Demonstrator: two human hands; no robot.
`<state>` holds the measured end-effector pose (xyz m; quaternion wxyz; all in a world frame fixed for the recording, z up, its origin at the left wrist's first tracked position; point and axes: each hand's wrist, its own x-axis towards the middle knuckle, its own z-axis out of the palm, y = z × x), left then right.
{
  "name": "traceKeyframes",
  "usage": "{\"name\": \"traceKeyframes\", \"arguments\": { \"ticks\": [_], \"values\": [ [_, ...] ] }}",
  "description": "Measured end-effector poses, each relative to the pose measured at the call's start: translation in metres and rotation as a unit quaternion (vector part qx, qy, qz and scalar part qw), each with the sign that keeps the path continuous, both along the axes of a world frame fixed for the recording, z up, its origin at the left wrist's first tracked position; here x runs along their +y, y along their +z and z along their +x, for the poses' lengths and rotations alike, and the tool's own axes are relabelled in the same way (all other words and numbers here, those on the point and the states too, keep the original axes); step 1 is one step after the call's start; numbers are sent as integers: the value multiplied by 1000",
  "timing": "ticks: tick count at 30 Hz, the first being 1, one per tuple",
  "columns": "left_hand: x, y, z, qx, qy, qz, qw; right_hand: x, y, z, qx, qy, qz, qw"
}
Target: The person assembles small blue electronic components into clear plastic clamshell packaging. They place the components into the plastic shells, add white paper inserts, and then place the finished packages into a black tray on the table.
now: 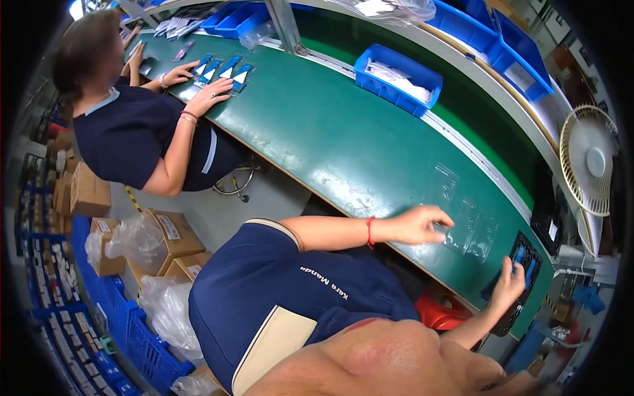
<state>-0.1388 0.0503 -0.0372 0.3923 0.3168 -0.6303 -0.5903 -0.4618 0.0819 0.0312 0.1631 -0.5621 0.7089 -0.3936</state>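
Observation:
My left hand (422, 225), with a red cord at its wrist, hovers by several clear plastic blister shells (464, 224) on the green table. Its fingers are bent, thumb apart from forefinger, and nothing shows between them. At the right end of the table my right hand (509, 285) is beside a black tray (536, 261) with slim blue pieces (520, 255) in it. The fingers of that hand are curled in, close to the blue pieces. What they hold, if anything, is too small to make out.
A co-worker (135, 125) sits at left, hands on blue-and-white cards (229, 66). A blue bin (399, 79) of white packets stands at the table's back edge. A fan (590, 160) is on the right. Cartons (166, 234) and a red stool (444, 310) are below the table (310, 132).

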Motion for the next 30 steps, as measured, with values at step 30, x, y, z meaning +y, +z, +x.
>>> {"name": "traceKeyframes", "arguments": {
  "ticks": [30],
  "values": [
    [23,-4,53,303,35,365,880,-104,-40,185,193,181,-121,957]
  ]
}}
